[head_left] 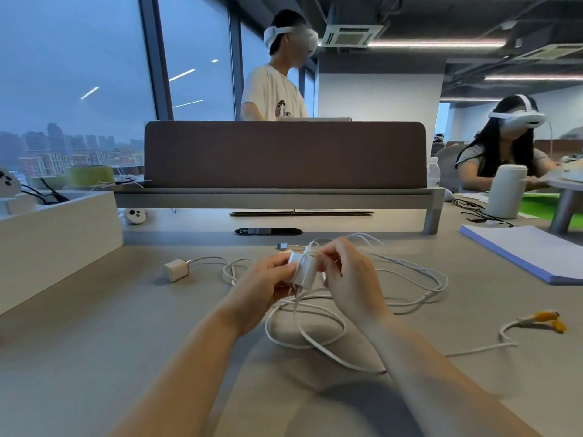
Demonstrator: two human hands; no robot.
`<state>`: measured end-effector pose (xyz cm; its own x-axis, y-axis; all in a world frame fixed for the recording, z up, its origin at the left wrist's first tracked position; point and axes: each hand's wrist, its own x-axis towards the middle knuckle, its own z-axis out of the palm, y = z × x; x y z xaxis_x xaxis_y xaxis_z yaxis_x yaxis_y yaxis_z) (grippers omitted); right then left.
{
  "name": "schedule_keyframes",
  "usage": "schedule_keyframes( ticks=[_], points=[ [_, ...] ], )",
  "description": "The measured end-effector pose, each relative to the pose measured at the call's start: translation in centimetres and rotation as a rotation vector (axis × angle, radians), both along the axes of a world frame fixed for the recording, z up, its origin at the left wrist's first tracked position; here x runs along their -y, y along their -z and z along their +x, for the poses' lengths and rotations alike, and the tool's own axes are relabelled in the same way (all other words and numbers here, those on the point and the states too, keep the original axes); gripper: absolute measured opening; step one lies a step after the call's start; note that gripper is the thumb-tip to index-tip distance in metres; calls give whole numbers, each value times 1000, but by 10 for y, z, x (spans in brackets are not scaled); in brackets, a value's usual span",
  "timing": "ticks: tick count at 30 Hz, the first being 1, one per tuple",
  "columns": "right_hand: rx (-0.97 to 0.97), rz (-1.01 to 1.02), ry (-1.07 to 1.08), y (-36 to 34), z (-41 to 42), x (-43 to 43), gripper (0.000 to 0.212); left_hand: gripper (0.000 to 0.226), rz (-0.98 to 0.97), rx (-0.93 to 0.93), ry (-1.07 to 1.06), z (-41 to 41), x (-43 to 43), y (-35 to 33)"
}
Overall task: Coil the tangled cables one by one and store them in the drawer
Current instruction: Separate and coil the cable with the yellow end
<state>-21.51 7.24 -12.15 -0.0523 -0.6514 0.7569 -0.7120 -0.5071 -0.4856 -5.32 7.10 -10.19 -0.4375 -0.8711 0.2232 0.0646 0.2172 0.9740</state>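
While winding cable round charger: both hands raised just above mid worktop (126, 342).
Left hand (268, 279): grip closed, fingers curled round white charger (304, 269).
Right hand (350, 275): grip closed, fingertips pinching cable (443, 283) at top of charger.
Cable: a turn or so across charger, the rest spread in loose, crossing loops on worktop under and beyond hands.
Small charger (176, 270): on worktop to left, lead running into same pile.
Plug (281, 246): grey, just behind hands; cannot tell which cable it ends.
Yellow lead (547, 320): on worktop to right, trailing back under right forearm.
Drawer: not clearly in view; white box (56, 234) at left edge, perhaps the place.
Stage: judged early, first cable barely wound, nothing stored.
Risk, snag: likely tightening of crossed loops into a knot if pulled in before being freed.
Risk, drag: small charger possibly hauled along, lead being caught in same pile.
Risk, slip: turns liable to slide off smooth charger should pinch loosen.
Risk, forearm: yellow lead open to being swept off by right arm.
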Motion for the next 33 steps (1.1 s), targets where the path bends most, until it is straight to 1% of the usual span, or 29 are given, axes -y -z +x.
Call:
schedule_keyframes(
  ticks=[2, 5, 7, 10, 12, 14, 16, 18, 20, 24, 26, 28, 30, 33],
  points=[
    [-8, 8, -9, 1, 3, 0, 10, 26, 45, -29, -39, -1, 0, 0],
    [-12, 13, -31, 2, 6, -1, 10, 34, 10, -6, -85, -1, 2, 1],
    [-2, -3, -35, 1, 7, -1, 9, 38, 4, -23, -86, 0, 2, 1],
    [11, -10, -26, 2, 8, -2, 7, 33, 58, -90, -108, 0, 3, 0],
    [-43, 14, 0, 4, 7, -2, 12, 32, 121, -152, -124, 1, 3, -1],
    [-132, 54, 32, 7, 6, -1, 16, 40, 193, -235, -128, 3, 5, -3],
    [-212, 82, 52, 10, 4, 2, 15, 46, 258, -337, -143, 3, 6, -4],
    [-278, 90, 64, 11, 4, 4, 12, 40, 312, -435, -153, 2, 6, -5],
    [-300, 69, 92, 11, 4, 5, 11, 36, 354, -483, -139, 0, 5, -5],
    [-322, 52, 168, 8, 5, 2, 14, 32, 383, -528, -100, -4, 4, -3],
    [-347, 103, 174, 7, 9, -1, 16, 29, 377, -532, -119, -6, 4, -2],
    [-377, 146, 165, 6, 13, -4, 19, 33, 352, -523, -133, -8, 5, -1],
    [-421, 144, 167, 6, 18, -7, 21, 38, 333, -519, -152, -8, 5, 0],
    [-502, 126, 189, 5, 24, -11, 22, 31, 323, -501, -217, -10, 6, 2]
  ],
)
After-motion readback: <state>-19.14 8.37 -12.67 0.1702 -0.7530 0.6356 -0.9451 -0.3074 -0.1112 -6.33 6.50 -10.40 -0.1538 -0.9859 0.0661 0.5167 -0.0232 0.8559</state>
